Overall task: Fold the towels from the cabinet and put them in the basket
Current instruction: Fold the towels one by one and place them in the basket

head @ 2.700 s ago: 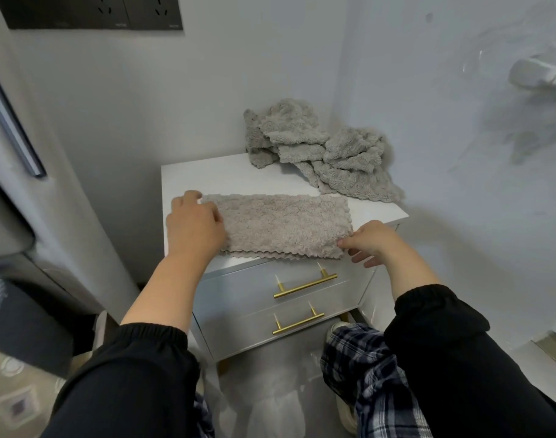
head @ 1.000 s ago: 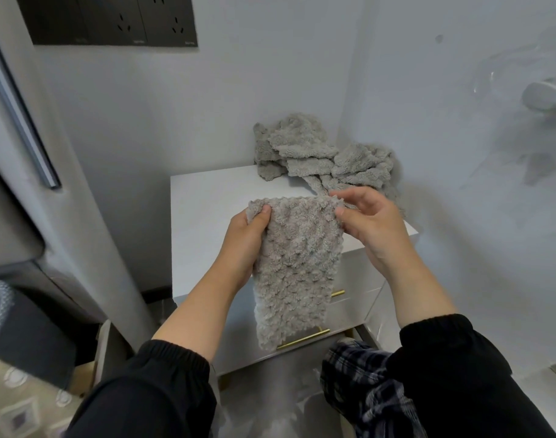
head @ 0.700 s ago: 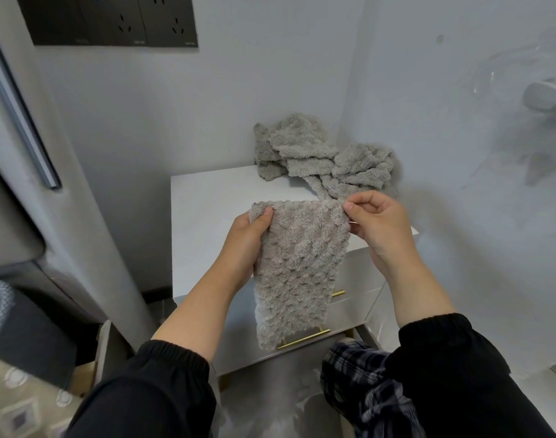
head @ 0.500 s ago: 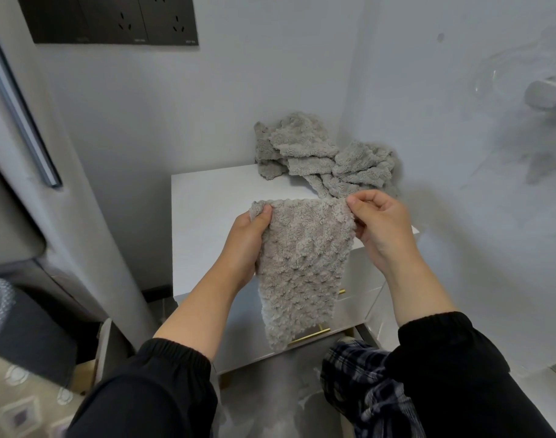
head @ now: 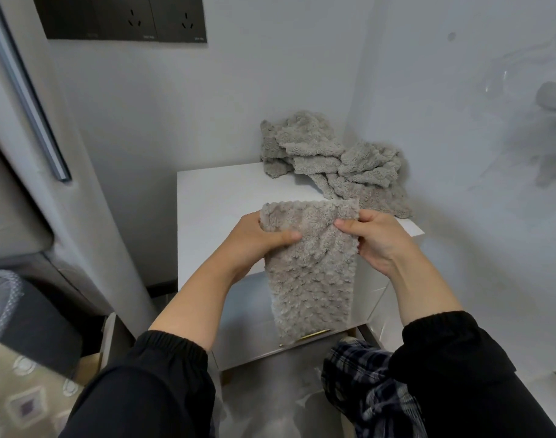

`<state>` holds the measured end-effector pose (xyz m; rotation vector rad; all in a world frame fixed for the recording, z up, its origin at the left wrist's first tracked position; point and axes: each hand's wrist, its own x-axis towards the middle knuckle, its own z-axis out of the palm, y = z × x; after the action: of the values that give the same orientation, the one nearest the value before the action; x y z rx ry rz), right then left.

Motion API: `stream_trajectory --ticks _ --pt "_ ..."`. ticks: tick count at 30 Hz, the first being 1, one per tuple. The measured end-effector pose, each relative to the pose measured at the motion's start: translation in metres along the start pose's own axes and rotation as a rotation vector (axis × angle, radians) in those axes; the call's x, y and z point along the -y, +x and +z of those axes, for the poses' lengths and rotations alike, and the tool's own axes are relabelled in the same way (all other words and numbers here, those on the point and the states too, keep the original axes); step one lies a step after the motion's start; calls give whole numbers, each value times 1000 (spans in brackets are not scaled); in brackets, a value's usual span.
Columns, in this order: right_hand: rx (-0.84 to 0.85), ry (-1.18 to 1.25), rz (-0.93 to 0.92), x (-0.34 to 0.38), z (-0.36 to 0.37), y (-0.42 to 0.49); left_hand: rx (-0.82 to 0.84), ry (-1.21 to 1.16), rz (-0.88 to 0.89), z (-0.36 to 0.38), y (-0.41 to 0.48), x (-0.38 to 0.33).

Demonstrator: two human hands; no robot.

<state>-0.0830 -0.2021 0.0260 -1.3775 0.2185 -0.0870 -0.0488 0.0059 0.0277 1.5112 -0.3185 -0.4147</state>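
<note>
The towel (head: 314,279) hangs in the air between the two grips, already doubled into a narrow strip. Its top edge stands just above the thumbs and its loose end dangles well below them, in front of the cabinet drawers. The left grip (head: 257,241) pinches the upper left edge, with the thumb laid across the front of the cloth. The right grip (head: 374,238) pinches the upper right edge between thumb and curled fingers.

The towel looks light, thick-piled and quite limp. It likely has no stiffness to hold a fold, so the layers may slip apart unless each pinch goes through all of them. The fluffy surface should give plenty of friction, and nothing about it seems fragile. The corners and the folded edge look like the best places to hold it.

Beyond the right grip, a heap of unfolded towels (head: 333,159) lies at the back of the tabletop (head: 213,197), against the wall corner.
</note>
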Motion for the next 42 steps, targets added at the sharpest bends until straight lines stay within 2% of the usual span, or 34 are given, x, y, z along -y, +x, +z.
stream_trajectory --ticks 3,7,10,12,14,20,23,28,32,36,39,42 --pt "-87 -187 -36 2 -2 -1 -130 171 3 -7 1 -3" --pt "-133 -360 -98 4 -3 -1 -153 262 29 -22 2 -7" --pt "-141 -469 -162 3 -1 0 -205 479 65 -31 5 -7" --pt "-126 -538 -189 4 1 1 -224 540 58 -35 5 -10" --pt "-112 -506 -153 5 2 2 -211 495 5 -36 4 -13" --pt "-5 -174 70 12 12 9 -217 12 -150 -34 5 -21" --pt "22 -100 106 11 17 20 -236 -154 -211 -38 14 -19" --pt "-11 21 190 9 24 35 -312 -138 -272 -43 32 -12" --pt "-96 119 139 9 30 51 -439 -145 -185 -39 46 -11" --pt "-137 -39 35 0 31 64 -449 -44 -96 -38 52 -6" --pt "-163 -172 63 -5 29 64 -419 51 -119 -39 51 0" --pt "-149 -206 110 -6 25 62 -406 130 -143 -42 53 6"
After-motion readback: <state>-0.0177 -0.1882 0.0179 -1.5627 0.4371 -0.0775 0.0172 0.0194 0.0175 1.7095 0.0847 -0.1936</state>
